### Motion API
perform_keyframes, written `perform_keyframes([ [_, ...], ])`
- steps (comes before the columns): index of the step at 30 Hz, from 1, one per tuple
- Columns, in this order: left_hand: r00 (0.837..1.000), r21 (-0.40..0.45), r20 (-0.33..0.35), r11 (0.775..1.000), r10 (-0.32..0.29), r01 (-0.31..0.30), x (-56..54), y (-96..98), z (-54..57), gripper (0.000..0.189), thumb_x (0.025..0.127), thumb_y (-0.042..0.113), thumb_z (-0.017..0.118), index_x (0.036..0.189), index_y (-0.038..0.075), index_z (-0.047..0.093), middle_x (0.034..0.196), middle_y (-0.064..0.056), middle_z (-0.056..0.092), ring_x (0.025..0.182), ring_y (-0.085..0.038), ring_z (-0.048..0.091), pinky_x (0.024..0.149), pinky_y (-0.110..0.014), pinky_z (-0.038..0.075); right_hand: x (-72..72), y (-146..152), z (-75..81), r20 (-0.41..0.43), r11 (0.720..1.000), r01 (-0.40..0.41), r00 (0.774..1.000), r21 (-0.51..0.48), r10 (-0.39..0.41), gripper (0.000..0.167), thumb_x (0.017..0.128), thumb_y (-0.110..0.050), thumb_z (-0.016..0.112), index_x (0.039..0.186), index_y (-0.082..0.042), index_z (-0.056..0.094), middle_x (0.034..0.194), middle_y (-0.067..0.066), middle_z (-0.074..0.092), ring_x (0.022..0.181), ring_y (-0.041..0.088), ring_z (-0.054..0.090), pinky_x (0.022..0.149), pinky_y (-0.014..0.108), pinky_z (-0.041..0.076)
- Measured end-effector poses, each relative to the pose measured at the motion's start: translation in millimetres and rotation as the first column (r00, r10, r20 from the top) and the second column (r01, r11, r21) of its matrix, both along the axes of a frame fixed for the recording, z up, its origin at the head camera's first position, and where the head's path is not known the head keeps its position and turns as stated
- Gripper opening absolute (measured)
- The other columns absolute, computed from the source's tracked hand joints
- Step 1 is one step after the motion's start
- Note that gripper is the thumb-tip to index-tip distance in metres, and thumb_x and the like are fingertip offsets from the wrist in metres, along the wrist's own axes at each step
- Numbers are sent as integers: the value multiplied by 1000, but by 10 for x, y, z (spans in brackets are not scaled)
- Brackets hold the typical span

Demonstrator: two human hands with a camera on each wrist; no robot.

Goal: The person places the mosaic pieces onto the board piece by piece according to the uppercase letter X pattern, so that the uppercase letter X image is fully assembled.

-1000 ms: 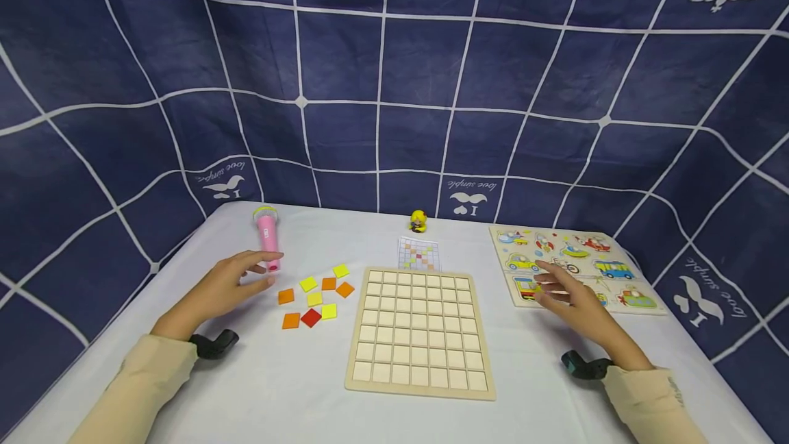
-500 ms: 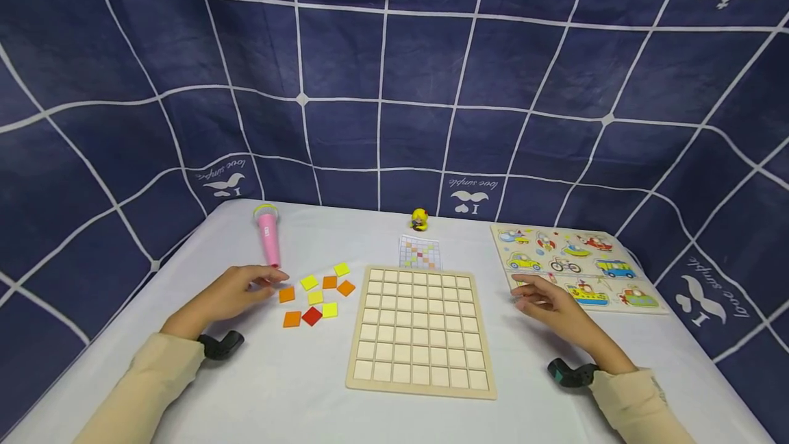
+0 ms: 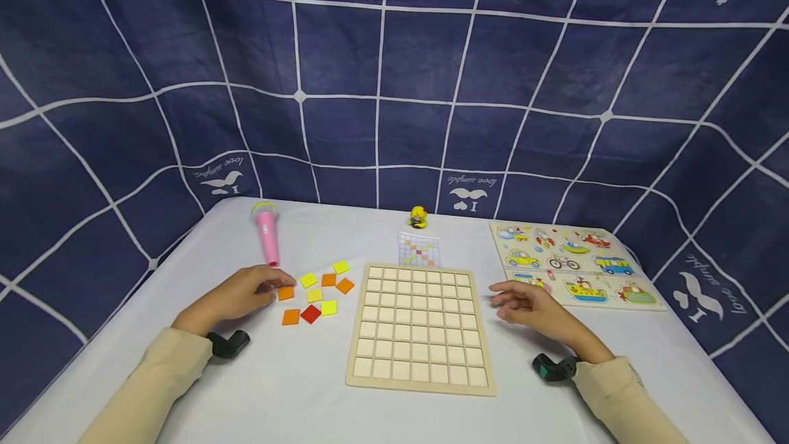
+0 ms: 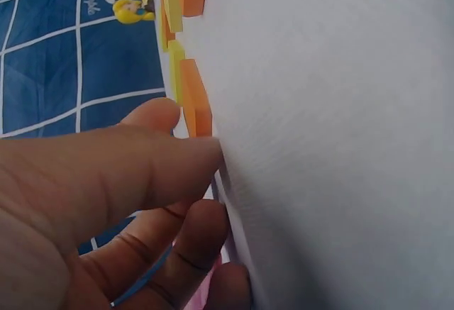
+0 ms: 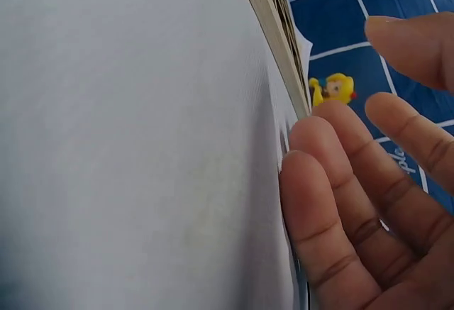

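Observation:
My left hand [image 3: 237,297] is at the left side of a loose group of coloured square tiles. Its thumb and index fingertips are at the edge of an orange tile [image 3: 286,292]; in the left wrist view that orange tile [image 4: 196,101] lies flat on the cloth just beyond the thumb tip. Whether they touch is hard to tell. Other tiles around it include a red tile [image 3: 311,314], a second orange tile [image 3: 291,317] and a yellow tile [image 3: 308,281]. My right hand [image 3: 533,307], fingers loosely bent and holding nothing, hovers low beside the wooden grid board [image 3: 421,390].
A printed pattern card [image 3: 419,250] lies behind the grid board, with a small yellow-haired figurine [image 3: 418,217] farther back. A pink toy microphone [image 3: 268,238] lies at the left. At the right is a wooden vehicle puzzle [image 3: 570,262]. A blue checked curtain [image 3: 407,136] encloses the table.
My left hand has moved from near the microphone's end toward the viewer and right, to the orange tile. My right hand has moved left, off the vehicle puzzle toward the grid board.

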State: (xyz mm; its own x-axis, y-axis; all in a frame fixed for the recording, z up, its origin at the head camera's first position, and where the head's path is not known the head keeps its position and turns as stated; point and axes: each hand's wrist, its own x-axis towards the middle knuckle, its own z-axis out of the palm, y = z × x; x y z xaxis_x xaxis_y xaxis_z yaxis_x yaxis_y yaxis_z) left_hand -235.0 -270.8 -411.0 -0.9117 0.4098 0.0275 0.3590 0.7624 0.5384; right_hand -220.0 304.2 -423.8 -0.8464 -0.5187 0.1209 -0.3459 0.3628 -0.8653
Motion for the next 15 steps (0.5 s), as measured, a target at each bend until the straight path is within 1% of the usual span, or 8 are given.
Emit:
perform_keyframes([
  [2, 1000, -12, 12, 1000, 5, -4, -15, 8, 0, 37, 92, -8, 74, 125, 8, 77, 106, -3, 71, 99, -26, 63, 95, -53, 57, -33, -10, -11, 7, 1000, -12, 1000, 4, 12, 42, 100, 4, 70, 139, 15, 58, 120, 27, 72, 103, 7, 71, 86, 23, 58],
  [4, 1000, -22, 24, 1000, 3, -3, -28, 14, 0, 35, 92, -6, 75, 124, 8, 77, 102, -1, 68, 95, -22, 60, 90, -45, 57, -65, -17, -17, 13, 1000, -23, 1000, 14, 23, 43, 99, 6, 70, 139, 15, 59, 119, 27, 72, 100, 7, 71, 85, 23, 57],
  [6, 999, -24, 33, 1000, -4, 4, -38, 15, -3, 33, 92, -3, 75, 123, 8, 77, 97, 2, 65, 92, -20, 57, 85, -36, 55, -93, -24, -21, 24, 999, -28, 999, 21, 27, 44, 98, 5, 72, 139, 15, 59, 118, 27, 73, 98, 7, 71, 84, 22, 56],
  [8, 999, -18, 39, 1000, -12, 12, -44, 11, -5, 30, 93, -1, 76, 122, 7, 77, 94, 3, 62, 89, -18, 55, 80, -30, 52, -113, -40, -22, 36, 999, -23, 999, 36, 21, 46, 97, 2, 75, 139, 14, 60, 117, 26, 74, 94, 7, 69, 82, 21, 55],
  [11, 999, -3, 40, 1000, -18, 18, -43, -6, -10, 27, 93, 1, 78, 120, 5, 77, 91, 5, 60, 86, -16, 54, 76, -26, 48, -130, -86, -21, 42, 998, -3, 999, 55, 0, 49, 95, -2, 80, 138, 13, 62, 113, 21, 74, 88, 8, 64, 79, 21, 53],
  [15, 1000, 4, 27, 1000, -10, 10, -29, -40, -27, 24, 92, 4, 81, 116, 5, 78, 88, 6, 60, 84, -15, 54, 74, -24, 48, -129, -157, -31, 29, 995, 31, 999, 96, -34, 51, 91, -6, 84, 136, 10, 66, 108, 13, 73, 82, 9, 59, 74, 21, 50],
])
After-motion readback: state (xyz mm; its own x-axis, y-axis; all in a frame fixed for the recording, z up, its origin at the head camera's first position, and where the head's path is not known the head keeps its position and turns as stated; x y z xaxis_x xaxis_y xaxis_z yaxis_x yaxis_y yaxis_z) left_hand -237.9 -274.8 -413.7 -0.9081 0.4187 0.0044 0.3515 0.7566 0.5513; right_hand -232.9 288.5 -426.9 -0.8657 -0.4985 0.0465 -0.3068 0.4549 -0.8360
